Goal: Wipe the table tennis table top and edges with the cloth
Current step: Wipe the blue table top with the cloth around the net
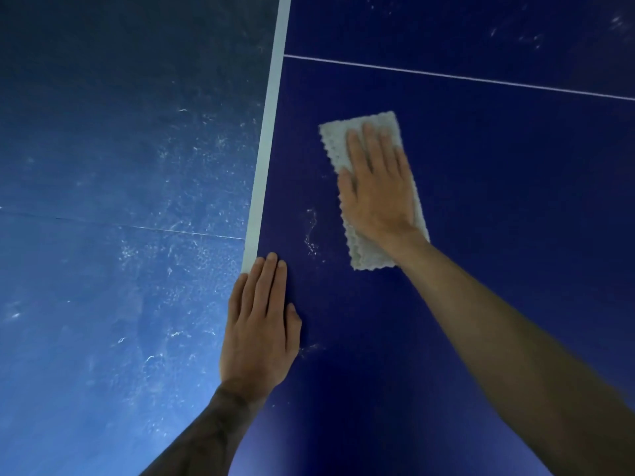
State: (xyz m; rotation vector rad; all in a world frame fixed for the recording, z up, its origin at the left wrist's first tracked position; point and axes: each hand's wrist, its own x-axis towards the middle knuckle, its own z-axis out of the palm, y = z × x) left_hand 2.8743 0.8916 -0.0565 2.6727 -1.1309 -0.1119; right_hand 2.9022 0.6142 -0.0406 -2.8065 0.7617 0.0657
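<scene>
The right hand lies flat, fingers straight, pressing a folded pale cloth onto the dark blue table right of centre frame. The left hand rests open, palm down, lower centre, its fingertips at a broad white stripe. A dusty smear sits between the hands, and left of the stripe the surface looks paler and speckled.

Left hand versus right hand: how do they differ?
The right hand presses on the pale grey rectangular cloth; the left hand lies bare on the dark blue table top. The left hand touches the white edge stripe; the right hand sits further in. Both lie flat and open.
</scene>
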